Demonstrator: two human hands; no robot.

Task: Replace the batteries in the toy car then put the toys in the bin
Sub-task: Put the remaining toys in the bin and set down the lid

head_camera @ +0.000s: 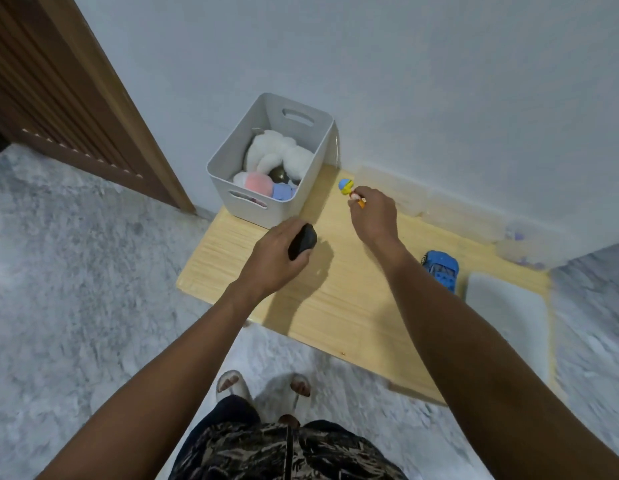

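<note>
I've got both hands out over the low wooden table [353,306] now. My left hand [277,258] is curled round a dark rounded toy [303,247], gripping it just in front of the grey bin [232,157], near the bin's closest corner. My right hand [374,216] is pinching a small figure [349,189] with a blue and yellow head, fingers closed on its body, head sticking out toward the bin; it sits just to the right of the bin. I cannot tell whether the figure touches the table. Inside the bin I see a white plush toy [278,150] on top, with a pink plush [258,183] and a pale blue one [283,192] below it. The blue toy car [439,270] lies on the table well to the right of the bin, beside a pale flat tray [509,313], neither hand on it.
</note>
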